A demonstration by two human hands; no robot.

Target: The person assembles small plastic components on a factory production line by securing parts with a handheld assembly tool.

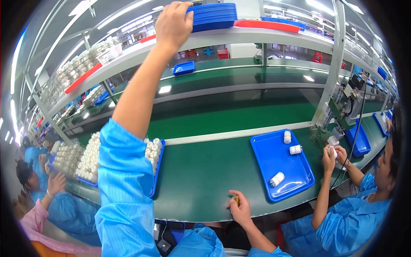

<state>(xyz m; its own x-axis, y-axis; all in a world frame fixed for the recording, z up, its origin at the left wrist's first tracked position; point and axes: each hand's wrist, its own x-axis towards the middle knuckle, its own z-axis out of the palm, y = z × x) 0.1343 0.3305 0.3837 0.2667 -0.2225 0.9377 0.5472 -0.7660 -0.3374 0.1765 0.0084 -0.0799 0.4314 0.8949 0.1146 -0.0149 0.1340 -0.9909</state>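
Observation:
High on the shelf stands a stack of blue plastic trays [216, 16]. My left hand [173, 25] reaches up and grips the left end of that stack, thumb on the near side; its other fingers are partly hidden. Low at the bench's front edge, my right hand [240, 209] is curled around a small yellow stick-like tool [237, 198], mostly hidden in the grip. To its right lies a blue tray [282, 171] with three white ribbed cylindrical parts, among them an upper one [287, 137], a middle one [295, 149] and a lower one [277, 179].
Behind my raised arm sits a blue tray [159, 169] full of white parts. The shelf [274, 37] spans above a green conveyor [239, 105]. At right a co-worker's hands [332, 156] hold a white part beside a blue bin [358, 139]. Other people stand at left.

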